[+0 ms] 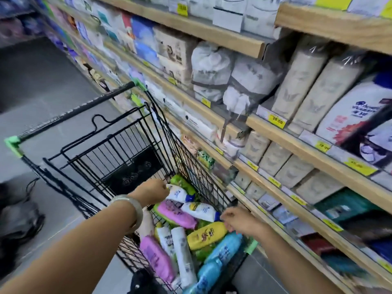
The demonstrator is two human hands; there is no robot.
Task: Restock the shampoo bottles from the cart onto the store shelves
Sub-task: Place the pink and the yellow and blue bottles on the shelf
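A black wire cart (192, 166) with green corner guards stands beside the shelves and holds several shampoo bottles lying loose. My left hand (151, 192) reaches in and grips the end of a white bottle with a blue cap (180, 194). My right hand (240, 222) curls its fingers at the blue cap of a second white bottle (200, 211), just above a yellow bottle (206, 235). Pink bottles (176, 214), a light blue bottle (226, 248) and green ones (182, 183) lie around them. A large white shampoo bottle (350, 115) stands on the shelf at the right.
Wooden shelves (282, 143) with yellow price tags run along the right, packed with tissue packs and boxes. The grey aisle floor (48, 85) lies to the left. A dark blurred shape (19, 221) sits at the left edge.
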